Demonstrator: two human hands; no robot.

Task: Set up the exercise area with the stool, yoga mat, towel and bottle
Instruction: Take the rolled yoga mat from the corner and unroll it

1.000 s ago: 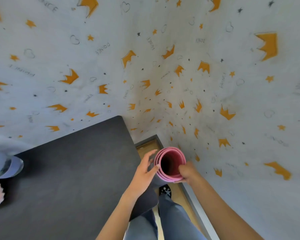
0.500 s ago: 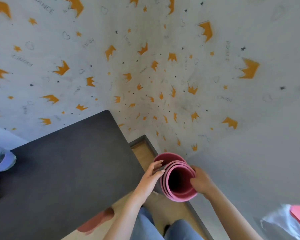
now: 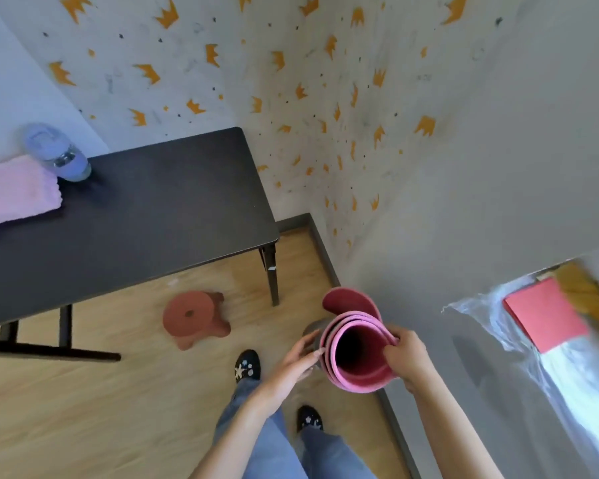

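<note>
A rolled pink yoga mat [image 3: 355, 378] stands upright in front of me, seen end-on, its outer flap loose at the top. My right hand [image 3: 407, 357] grips its rim on the right. My left hand [image 3: 296, 361] lies flat against its left side, fingers spread. A small reddish-brown stool [image 3: 194, 318] sits on the wooden floor by the table. On the black table [image 3: 153, 209] lie a folded pink towel [image 3: 16, 191] and, behind it, a lilac bottle [image 3: 57, 152].
The crown-patterned wall corner is close ahead. A table leg [image 3: 272, 278] stands near the mat. At the right, a plastic-wrapped item with a red card [image 3: 547, 312] rests on a ledge. My feet [image 3: 248, 364] stand on the wooden floor.
The view has tilted down and back, bringing the stool, floor, towel and bottle into sight. Both hands have kept hold of the rolled mat, which has come away from the corner.
</note>
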